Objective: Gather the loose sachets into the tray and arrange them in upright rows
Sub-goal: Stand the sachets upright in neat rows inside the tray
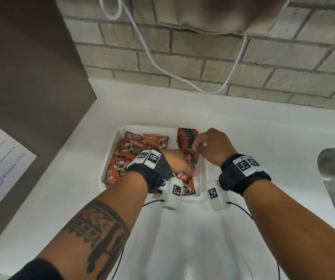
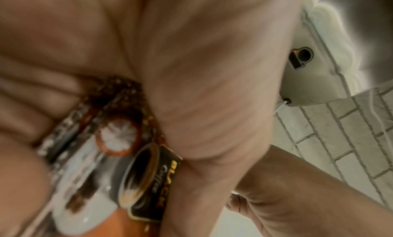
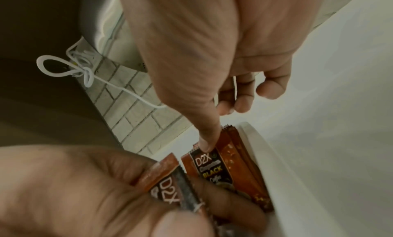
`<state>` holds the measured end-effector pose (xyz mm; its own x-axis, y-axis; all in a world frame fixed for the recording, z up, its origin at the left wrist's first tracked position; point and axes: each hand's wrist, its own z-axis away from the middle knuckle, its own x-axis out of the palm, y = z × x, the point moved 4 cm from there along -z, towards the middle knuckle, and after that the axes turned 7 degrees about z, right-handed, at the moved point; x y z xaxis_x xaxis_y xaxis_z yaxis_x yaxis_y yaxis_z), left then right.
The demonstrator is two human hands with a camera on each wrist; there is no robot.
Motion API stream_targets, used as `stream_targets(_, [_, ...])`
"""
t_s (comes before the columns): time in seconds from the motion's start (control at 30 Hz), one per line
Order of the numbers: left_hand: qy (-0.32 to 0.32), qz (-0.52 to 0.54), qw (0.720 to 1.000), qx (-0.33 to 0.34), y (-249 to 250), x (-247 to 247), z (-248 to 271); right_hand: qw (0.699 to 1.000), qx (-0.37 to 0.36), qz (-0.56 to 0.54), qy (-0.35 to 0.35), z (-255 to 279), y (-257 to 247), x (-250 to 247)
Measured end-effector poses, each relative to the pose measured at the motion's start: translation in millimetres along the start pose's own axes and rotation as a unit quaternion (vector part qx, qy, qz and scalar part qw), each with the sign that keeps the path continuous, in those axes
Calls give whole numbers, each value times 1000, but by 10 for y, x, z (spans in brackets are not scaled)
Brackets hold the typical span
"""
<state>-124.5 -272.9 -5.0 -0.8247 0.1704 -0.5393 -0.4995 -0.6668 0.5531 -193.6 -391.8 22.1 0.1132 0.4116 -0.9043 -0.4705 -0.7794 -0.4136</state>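
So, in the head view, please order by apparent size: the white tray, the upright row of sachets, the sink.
1. white tray
2. sink, though the frame edge cuts it off, so its rank is unsure
3. upright row of sachets

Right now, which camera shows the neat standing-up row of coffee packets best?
The head view: the upright row shows whole along the tray's right side, with the right hand on it. The right wrist view shows only its front packets. The left wrist view shows none of it, only packets the left hand grips.
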Motion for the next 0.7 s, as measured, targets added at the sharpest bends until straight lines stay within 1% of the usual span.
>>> stream_targets(0.13, [12, -6, 1000, -14, -11, -28, -56, 1000, 19, -4, -6, -41, 61, 56])
stream_targets(0.27, [21, -19, 999, -21, -12, -42, -82, 1000, 12, -7, -3, -46, 75, 33])
stream_targets(0.7, [16, 23, 999, -27, -68, -5, -139, 999, 12, -31, 3, -45, 49, 6])
